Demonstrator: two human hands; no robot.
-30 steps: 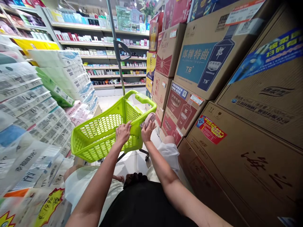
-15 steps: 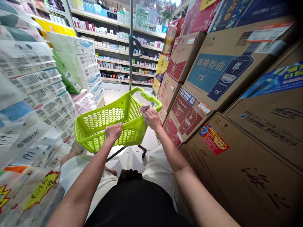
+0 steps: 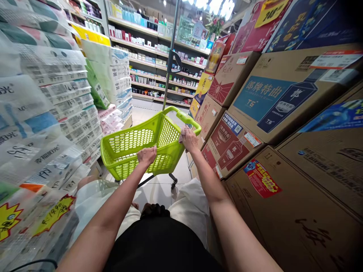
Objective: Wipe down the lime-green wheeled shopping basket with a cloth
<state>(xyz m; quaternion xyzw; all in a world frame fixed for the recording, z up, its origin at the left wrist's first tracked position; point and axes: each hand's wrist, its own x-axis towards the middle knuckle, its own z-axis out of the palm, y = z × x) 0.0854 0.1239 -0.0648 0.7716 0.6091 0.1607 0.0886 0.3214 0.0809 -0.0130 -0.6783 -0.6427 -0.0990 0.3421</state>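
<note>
At mid-frame, the green cart basket (image 3: 150, 132) has the left hand (image 3: 147, 155) clenched on its near side and the right hand (image 3: 190, 139) grasping a pale cloth (image 3: 183, 134) against its right corner. The hands are set wider apart than a second ago, which appears to brace the basket while the cloth is applied. Pale tiled floor (image 3: 184, 175) lies beneath; wrapped paper packs (image 3: 75, 104) flank frame left, cartons (image 3: 256, 98) frame right, stocked shelves (image 3: 147, 51) upper centre.

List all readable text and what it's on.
"郎牌特曲": blue-panelled carton; red carton below
"T6": blue-panelled carton
"幸福阳光": wrapped pack
"19.90": yellow starburst tag
"248": yellow sign
"海": lower-right carton
Handwritten pack prices: unclear. Shelf goods, other print: too small or blurred.
</note>
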